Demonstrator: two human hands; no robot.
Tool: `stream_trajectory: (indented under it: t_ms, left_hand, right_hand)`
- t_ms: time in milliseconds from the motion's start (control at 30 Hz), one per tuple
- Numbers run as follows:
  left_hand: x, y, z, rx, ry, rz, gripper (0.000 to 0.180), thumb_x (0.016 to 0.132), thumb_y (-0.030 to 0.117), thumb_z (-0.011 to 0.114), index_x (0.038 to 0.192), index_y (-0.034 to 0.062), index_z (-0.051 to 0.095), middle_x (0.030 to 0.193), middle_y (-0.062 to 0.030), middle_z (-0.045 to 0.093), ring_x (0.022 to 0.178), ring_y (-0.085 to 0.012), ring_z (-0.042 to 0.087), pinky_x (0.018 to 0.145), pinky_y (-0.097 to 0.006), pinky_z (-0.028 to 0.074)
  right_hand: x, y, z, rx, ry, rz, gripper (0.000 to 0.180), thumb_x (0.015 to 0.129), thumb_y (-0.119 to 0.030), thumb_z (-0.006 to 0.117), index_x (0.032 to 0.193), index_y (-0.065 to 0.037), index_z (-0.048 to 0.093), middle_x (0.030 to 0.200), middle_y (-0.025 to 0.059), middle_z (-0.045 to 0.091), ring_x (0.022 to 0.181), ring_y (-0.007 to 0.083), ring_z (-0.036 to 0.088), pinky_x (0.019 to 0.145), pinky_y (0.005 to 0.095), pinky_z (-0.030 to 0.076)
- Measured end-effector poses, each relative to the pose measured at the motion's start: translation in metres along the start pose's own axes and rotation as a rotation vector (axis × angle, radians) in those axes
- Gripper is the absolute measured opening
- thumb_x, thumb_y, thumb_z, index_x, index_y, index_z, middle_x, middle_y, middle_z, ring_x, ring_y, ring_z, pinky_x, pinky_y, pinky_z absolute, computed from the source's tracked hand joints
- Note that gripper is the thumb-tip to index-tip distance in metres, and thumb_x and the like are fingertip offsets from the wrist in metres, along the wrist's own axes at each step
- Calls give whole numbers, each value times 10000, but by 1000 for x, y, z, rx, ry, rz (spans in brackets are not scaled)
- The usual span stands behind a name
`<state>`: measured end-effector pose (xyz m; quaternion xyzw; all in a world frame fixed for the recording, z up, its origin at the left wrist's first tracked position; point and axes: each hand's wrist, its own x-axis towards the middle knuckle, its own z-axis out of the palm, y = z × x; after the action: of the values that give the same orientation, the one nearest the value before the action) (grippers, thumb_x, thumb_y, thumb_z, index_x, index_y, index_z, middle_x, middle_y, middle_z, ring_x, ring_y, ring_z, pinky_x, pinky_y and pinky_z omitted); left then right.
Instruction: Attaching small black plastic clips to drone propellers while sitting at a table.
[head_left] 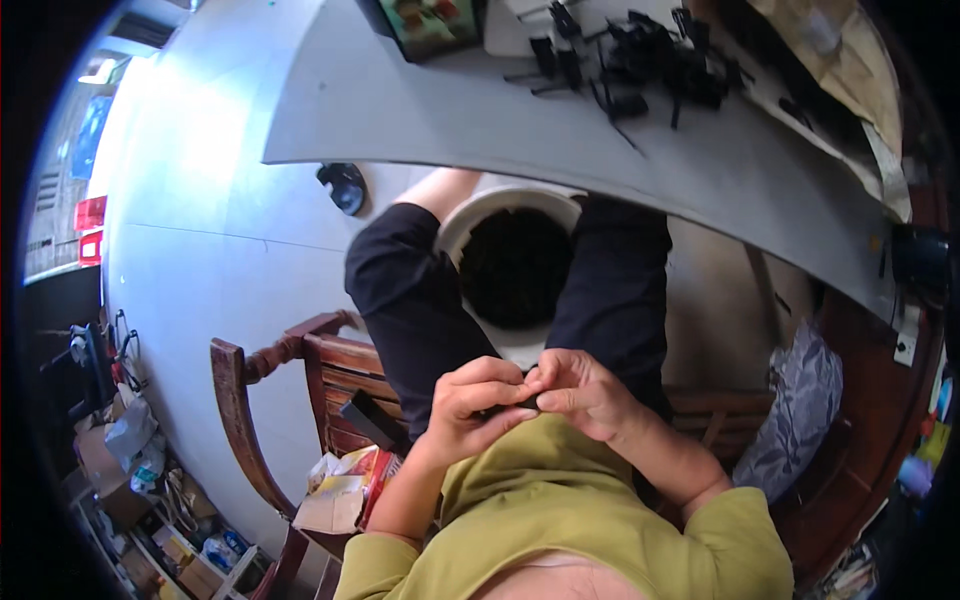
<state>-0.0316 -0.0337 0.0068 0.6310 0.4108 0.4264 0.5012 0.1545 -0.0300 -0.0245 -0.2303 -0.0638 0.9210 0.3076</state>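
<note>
Both hands meet in front of my lap, fingertips pinched together over a small black piece [531,401]. My left hand [478,403] is closed on it, thumb below and fingers above. My right hand [583,393] pinches at its other side with thumb and forefinger. Most of the piece is hidden by the fingers, so its kind does not show. Between my knees stands a white bucket [452,232] with a mass of dark pieces inside. On the grey table ahead lies a heap of small black parts [660,60] with thin legs.
The grey table [430,120] spans the far side, with a screen [430,25] at its back edge. A beige bag [840,60] lies at the far right. A wooden chair [235,400] is under me, with an opened carton [345,490] at left and a grey plastic bag [795,415] at right.
</note>
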Motion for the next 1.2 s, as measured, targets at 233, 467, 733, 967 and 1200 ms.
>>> stream_trajectory:
  t_ms: [233, 467, 733, 967, 1200]
  left_hand:
    - [1, 2, -1, 74, 103, 33, 257, 659, 25, 747, 902, 7, 668, 825, -101, 584, 709, -192, 588, 596, -259, 462]
    - [0, 0, 4, 100, 120, 104, 240, 653, 28, 755, 864, -14, 647, 814, -109, 590, 661, -195, 588, 566, -258, 462]
    - [9, 4, -8, 78, -33, 123, 398, 653, 119, 778, 1023, 55, 645, 911, -104, 564, 726, -207, 585, 618, -269, 472]
    - [9, 13, -3, 189, 175, 112, 294, 615, 69, 794, 874, 14, 664, 752, -92, 597, 610, -157, 584, 528, -237, 455]
    - [6, 11, 2, 72, 151, 19, 282, 574, 106, 817, 793, 3, 673, 703, -73, 568, 627, -165, 556, 542, -235, 415]
  right_hand:
    - [6, -11, 15, -237, -29, -72, 114, 834, -32, 578, 903, -81, 501, 958, 38, 569, 901, 106, 519, 809, 233, 396]
    - [7, -5, 23, -199, 22, -140, 50, 869, -51, 533, 869, -80, 492, 934, 47, 583, 893, 101, 523, 805, 236, 412]
    - [8, -34, 31, -260, 19, 71, 143, 911, -203, 537, 920, -83, 460, 780, 4, 542, 606, 75, 527, 565, 190, 429]
    - [6, -18, 45, -284, 13, -115, 334, 920, -408, 482, 879, -77, 472, 687, -7, 488, 566, 60, 464, 526, 185, 367]
    - [3, -10, 32, -670, 85, -238, 246, 941, -311, 485, 906, -68, 481, 663, -57, 416, 577, 21, 378, 505, 183, 307]
